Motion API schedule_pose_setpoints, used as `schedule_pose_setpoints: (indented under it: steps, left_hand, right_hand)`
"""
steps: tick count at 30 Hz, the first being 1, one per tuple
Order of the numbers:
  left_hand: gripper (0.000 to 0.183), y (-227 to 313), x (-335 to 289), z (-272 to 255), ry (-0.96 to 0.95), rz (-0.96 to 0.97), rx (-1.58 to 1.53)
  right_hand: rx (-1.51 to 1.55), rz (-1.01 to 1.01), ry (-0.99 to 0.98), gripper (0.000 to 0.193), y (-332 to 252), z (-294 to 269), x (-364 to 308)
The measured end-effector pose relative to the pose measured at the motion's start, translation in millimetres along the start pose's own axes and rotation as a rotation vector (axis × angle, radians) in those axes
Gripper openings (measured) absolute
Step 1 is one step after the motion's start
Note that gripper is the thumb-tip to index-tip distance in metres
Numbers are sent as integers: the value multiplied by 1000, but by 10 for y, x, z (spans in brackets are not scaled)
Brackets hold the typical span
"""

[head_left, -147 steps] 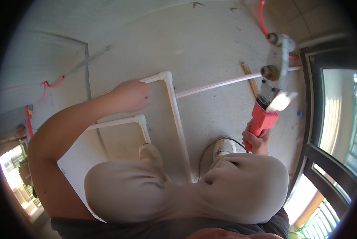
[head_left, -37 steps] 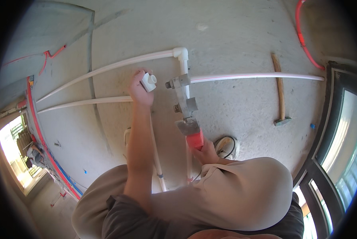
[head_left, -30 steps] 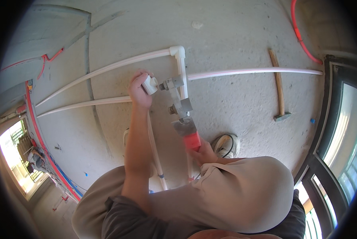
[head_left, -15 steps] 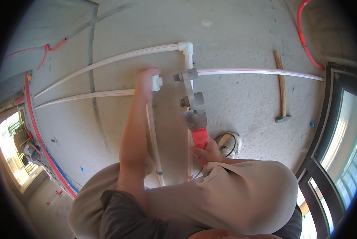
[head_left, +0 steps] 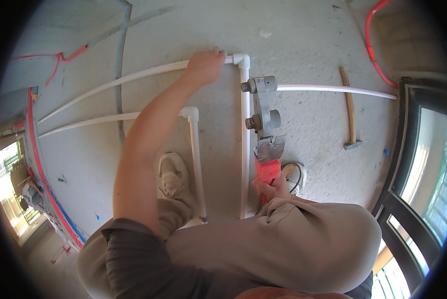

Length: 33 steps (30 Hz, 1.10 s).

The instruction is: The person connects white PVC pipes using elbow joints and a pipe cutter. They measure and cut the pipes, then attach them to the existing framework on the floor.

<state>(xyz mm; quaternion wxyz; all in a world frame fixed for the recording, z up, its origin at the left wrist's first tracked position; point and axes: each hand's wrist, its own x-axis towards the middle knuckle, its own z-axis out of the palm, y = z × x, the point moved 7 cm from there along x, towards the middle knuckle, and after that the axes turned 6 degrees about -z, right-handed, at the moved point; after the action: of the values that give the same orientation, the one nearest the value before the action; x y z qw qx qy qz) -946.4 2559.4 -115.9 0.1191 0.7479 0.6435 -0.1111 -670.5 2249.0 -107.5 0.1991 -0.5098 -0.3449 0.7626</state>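
Observation:
My left hand is closed around the far white plastic pipe, just left of its white elbow fitting. My right hand grips the red handle of a pipe welding iron, which has grey round heating sockets along its metal plate. The iron is held just right of the long white pipe that runs from the far elbow toward me. Left of that, a second white elbow joins another pair of pipes and no hand touches it.
A wooden-handled hammer lies on the concrete floor to the right, across a thin white pipe. My shoes flank the pipes. Red conduit runs at the far right, beside a dark door frame. Red and blue pipes line the left.
My left hand has left the nearer elbow and moved away from me and right, onto the far pipe. The welding iron has shifted slightly right in my right hand.

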Motion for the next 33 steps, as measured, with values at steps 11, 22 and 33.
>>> schedule_pose_setpoints:
  steps: [11, 22, 33]
  left_hand:
    - [21, -525, -252, 6, -42, 19, 171]
    - [23, -587, -249, 80, 11, -49, 10]
    - [24, -486, -737, 183, 169, -389, -1037]
  right_hand:
    - [-1, -79, 7, 24, -68, 258, 144]
    - [-104, 87, -21, 24, 159, 299, 228]
    - [-113, 39, 12, 25, 62, 286, 219]
